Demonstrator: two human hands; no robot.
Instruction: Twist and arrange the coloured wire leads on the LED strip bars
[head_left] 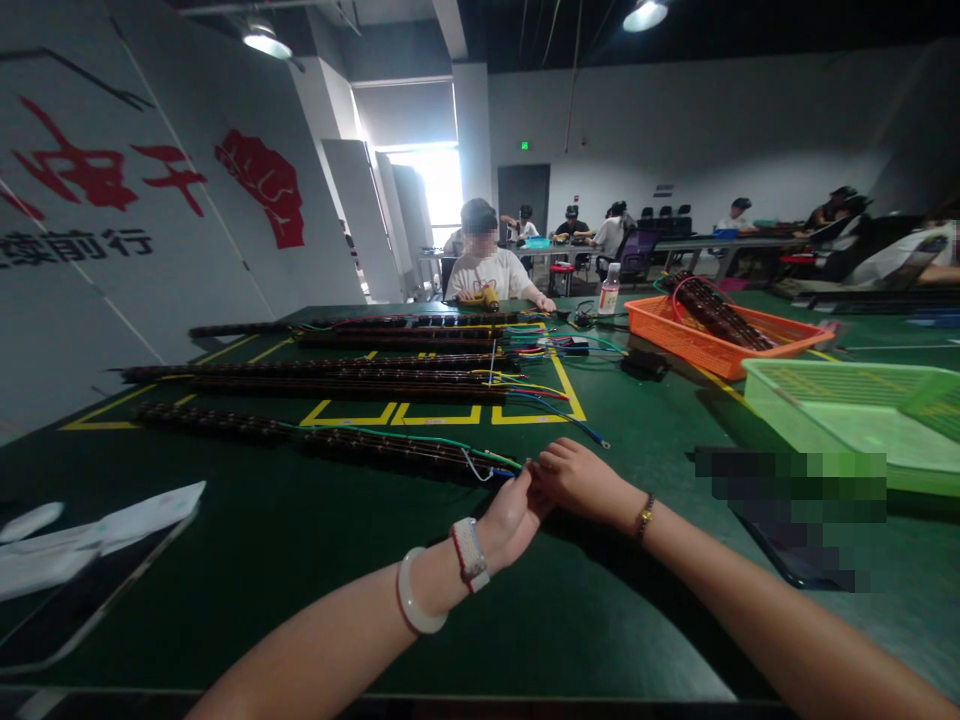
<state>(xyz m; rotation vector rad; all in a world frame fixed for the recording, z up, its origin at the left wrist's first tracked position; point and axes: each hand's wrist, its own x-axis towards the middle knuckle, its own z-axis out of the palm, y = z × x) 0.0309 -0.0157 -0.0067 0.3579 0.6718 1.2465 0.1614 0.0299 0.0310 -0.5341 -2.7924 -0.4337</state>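
My left hand (516,515) and my right hand (576,482) meet at the right end of the nearest wire harness (390,450). Both sets of fingers are closed around the ends of its wires, whose tips are hidden in my grip. The harness is a long dark bundle lying across the green table, with a green wire along it and a white cable tie (474,465) near my fingers. Beyond it, several more dark harnesses (322,370) lie side by side, with yellow, red and blue wire ends at the right. One blue wire (577,425) ends in a ring terminal.
At right are an orange basket (690,345) holding a dark bundle, a green basket (825,430), and a partly blurred dark flat object (780,520). A bottle (609,290) stands farther back. Papers (105,530) lie left. Across the table sits a person (491,270).
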